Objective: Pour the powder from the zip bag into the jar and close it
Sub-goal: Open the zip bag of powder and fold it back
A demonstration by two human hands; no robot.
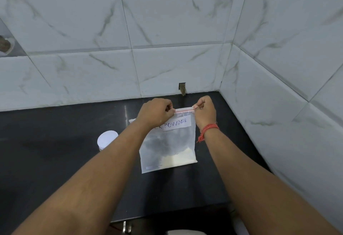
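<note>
Both hands hold a clear zip bag up by its top edge above a black counter. The left hand pinches the red zip strip at one end, the right hand at the other. Between them a white label reads "POWDER". Pale powder sits in the bag's bottom, below the right wrist with its red thread. A white-lidded jar stands just beside the left forearm.
</note>
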